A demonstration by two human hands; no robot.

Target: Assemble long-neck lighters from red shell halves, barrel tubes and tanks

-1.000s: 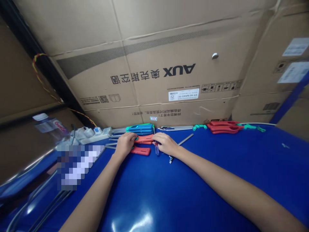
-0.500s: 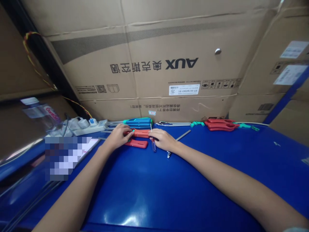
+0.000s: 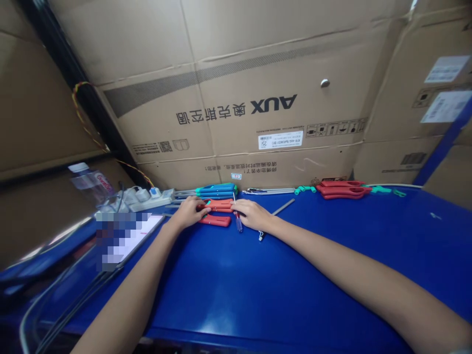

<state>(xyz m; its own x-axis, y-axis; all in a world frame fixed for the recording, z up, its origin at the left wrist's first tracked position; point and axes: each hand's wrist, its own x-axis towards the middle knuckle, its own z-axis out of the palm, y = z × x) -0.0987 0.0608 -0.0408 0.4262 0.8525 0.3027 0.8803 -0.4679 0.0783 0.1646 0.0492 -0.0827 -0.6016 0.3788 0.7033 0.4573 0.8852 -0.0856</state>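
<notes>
My left hand (image 3: 190,214) is closed around the left end of an orange-red plastic handle (image 3: 221,202), which has a slot in its side and a green part near my thumb. At the handle's right end are the fingers of my right hand (image 3: 253,215). That hand also holds a small screwdriver (image 3: 239,223) with a clear purple-red grip, its shaft pointing up. Just in front lies a second red handle (image 3: 218,221) on the blue table. Behind, several blue handles (image 3: 217,188) with metal rods are stacked. My fingers hide part of the held handle.
Red casings (image 3: 342,190) and green pieces (image 3: 305,189) lie along the cardboard wall (image 3: 236,59). A flat metal strip (image 3: 283,206) is right of my right hand. Leftward are a power strip (image 3: 162,198), a bottle (image 3: 94,184) and a phone-like screen (image 3: 142,238).
The camera view has shifted, so the scene sits a little farther right. Both hands keep their places at the orange-red handle, and the screwdriver stays in my right hand.
</notes>
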